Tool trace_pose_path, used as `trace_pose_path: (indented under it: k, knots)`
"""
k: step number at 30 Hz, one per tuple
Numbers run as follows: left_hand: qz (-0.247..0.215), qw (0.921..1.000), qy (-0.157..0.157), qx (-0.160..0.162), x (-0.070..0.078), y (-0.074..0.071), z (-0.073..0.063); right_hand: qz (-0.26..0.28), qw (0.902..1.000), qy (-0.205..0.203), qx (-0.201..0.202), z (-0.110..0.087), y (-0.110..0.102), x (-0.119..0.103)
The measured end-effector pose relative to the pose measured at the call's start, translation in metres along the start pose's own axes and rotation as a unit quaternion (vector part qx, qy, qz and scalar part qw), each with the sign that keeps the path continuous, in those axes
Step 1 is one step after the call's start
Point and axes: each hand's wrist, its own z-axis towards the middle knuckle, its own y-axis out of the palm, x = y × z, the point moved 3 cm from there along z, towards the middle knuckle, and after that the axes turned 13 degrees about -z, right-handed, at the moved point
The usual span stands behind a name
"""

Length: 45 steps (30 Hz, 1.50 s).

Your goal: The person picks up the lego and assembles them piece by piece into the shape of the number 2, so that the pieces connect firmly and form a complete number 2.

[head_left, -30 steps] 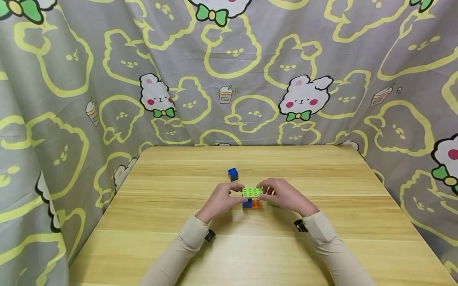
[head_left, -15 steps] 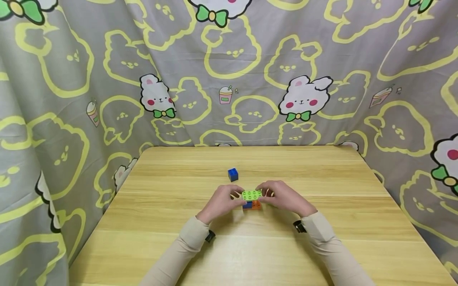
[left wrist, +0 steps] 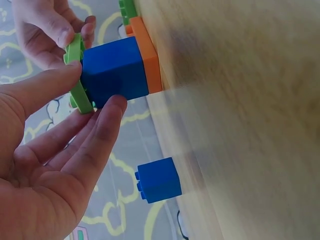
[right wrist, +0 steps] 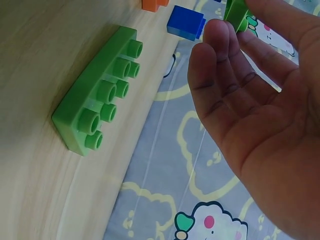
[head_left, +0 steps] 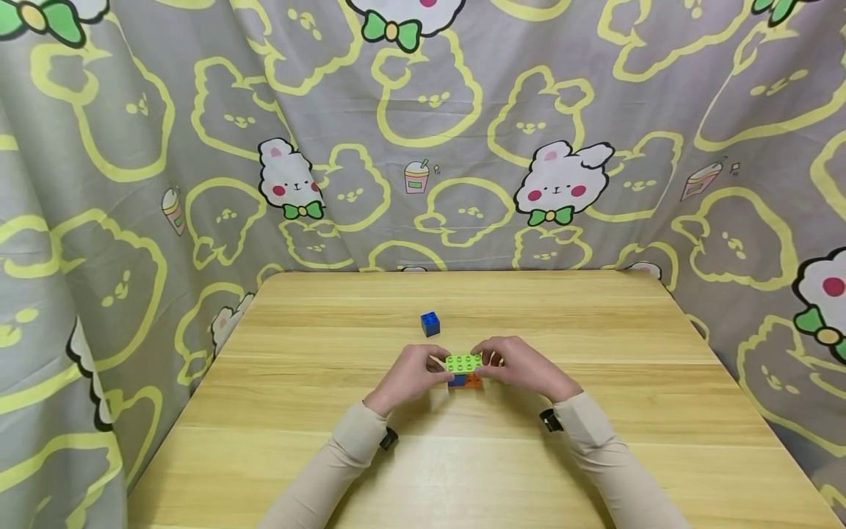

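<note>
A bright green block plate (head_left: 464,364) with studs is pinched at its left end by my left hand (head_left: 411,375) and at its right end by my right hand (head_left: 522,366). It lies over a blue block (left wrist: 115,70), slightly tilted in the left wrist view; whether it is fully seated I cannot tell. Beneath that blue block is an orange block plate (left wrist: 148,55), low against the table. My left fingertips also touch or nearly touch the blue block's side. In the right wrist view, part of the held plate (right wrist: 236,14) shows beyond the fingers.
A loose blue block (head_left: 430,323) stands on the wooden table (head_left: 436,470) behind the stack. Another green studded block (right wrist: 97,92) lies near my right hand, hidden in the head view. A patterned curtain (head_left: 463,110) surrounds the table's back and sides.
Both hands have brought the green plate slightly down and left onto the blue block, tilting it flatter. The second green block, partly visible earlier beneath my right hand, is now hidden in the head view.
</note>
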Motion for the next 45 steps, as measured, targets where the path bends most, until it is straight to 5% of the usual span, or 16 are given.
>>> trace_pose_path:
  k: [22, 45]
  knots:
    - [0.001, 1.0, 0.004, -0.006, 0.003, 0.0, -0.002, -0.009, 0.9995, 0.025, 0.016, 0.004, 0.006, -0.008]
    - [-0.017, 0.9998, -0.004, -0.01, 0.004, 0.002, -0.002, -0.026, 0.9994, -0.011, 0.021, 0.01, 0.016, -0.012]
